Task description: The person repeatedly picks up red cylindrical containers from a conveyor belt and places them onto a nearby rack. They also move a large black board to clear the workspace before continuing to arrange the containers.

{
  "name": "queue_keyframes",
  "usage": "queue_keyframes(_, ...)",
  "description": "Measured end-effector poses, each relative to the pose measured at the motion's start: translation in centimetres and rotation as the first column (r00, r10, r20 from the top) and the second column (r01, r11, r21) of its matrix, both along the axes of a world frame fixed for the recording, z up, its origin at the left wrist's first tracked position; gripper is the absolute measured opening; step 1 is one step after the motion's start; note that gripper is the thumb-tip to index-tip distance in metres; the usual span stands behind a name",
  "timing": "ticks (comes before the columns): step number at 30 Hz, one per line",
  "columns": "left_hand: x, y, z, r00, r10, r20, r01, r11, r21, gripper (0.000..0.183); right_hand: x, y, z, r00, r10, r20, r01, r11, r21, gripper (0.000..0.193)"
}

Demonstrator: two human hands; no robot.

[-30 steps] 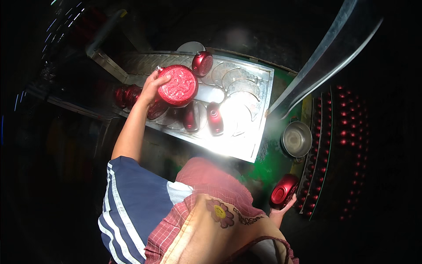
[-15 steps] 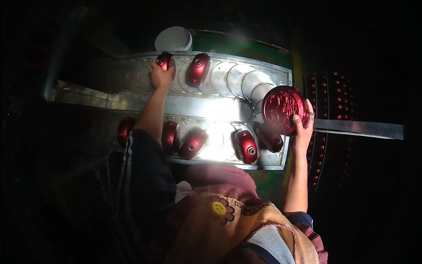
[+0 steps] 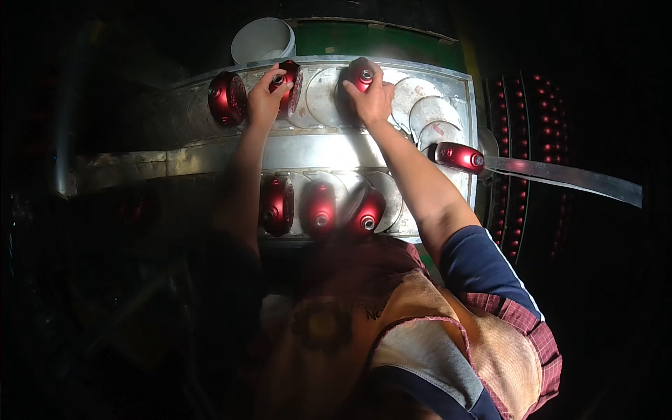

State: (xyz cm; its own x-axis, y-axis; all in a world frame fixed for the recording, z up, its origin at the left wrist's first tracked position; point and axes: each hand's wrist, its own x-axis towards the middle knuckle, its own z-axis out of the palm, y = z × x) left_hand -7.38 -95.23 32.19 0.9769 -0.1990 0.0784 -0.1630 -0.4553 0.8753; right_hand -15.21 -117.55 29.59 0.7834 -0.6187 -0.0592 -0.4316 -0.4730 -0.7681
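Several glossy red, round, flat bottles with short necks stand on a conveyor of overlapping metal plates [image 3: 427,115]. My left hand [image 3: 264,103] is closed around one red bottle [image 3: 288,91] in the far lane, its fingers by the neck. Farther right in that lane, my right hand [image 3: 374,98] grips another red bottle [image 3: 361,75], thumb and fingers on opposite sides. Left of my left hand stands a third red bottle [image 3: 227,98], untouched. At the conveyor's right end, a red bottle [image 3: 458,157] leans with its neck toward the right.
More red bottles [image 3: 322,208] stand in the near lane, close to my apron. A white bucket [image 3: 263,42] is behind the far edge. A metal strip [image 3: 567,173] sticks out to the right, before dark racks with rows of red dots [image 3: 546,133].
My right hand has moved left from the conveyor's right end to the far lane, where it now grips a bottle. My left hand is still in the far lane, slightly farther right. Bottles have shifted along.
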Motion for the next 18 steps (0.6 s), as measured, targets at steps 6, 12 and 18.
queue_keyframes(6,-0.5,0.4,-2.9,0.99,0.046,0.132,-0.05,0.998,0.028,0.035,-3.2,-3.4,1.2,0.949,0.264,0.175,-0.271,0.962,0.019,0.086)
queue_keyframes(12,-4.3,-0.9,1.3,0.97,0.082,0.228,-0.111,0.987,0.118,0.053,-18.6,-9.4,6.5,0.841,0.476,0.257,-0.538,0.784,0.309,0.054)
queue_keyframes(18,-20.7,-1.4,6.9,0.897,-0.073,-0.436,0.023,0.993,-0.118,0.043,-30.5,-13.9,5.7,0.946,0.315,-0.078,-0.309,0.948,0.078,0.08)
